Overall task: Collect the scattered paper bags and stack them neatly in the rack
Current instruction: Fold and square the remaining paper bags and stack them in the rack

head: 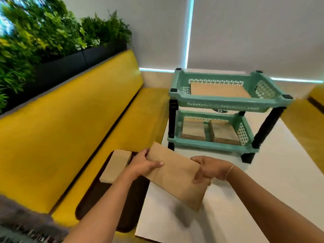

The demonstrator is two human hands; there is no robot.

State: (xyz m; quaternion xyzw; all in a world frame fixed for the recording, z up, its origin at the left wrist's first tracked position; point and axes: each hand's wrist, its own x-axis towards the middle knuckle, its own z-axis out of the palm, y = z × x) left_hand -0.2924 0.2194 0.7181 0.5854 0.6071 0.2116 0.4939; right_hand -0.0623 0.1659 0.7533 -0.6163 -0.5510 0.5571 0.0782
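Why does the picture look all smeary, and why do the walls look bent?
Head view: motion blur smears the green plants and the teal plastic two-tier rack; the wide-angle lens bends the yellow bench; the flat brown paper bag casts a soft shadow on the white table.

Your two bare forearms reach forward from the near edge and converge toward the centre. Your left hand (142, 164) lies at centre left, thumb extended on top and fingers curled beneath, gripping the far left end of a flat paper bag (175, 174). Your right hand (209, 170) lies just to its right, fingers curled downward, pinching the bag's right edge. A thin bracelet (228, 172) circles your right wrist.
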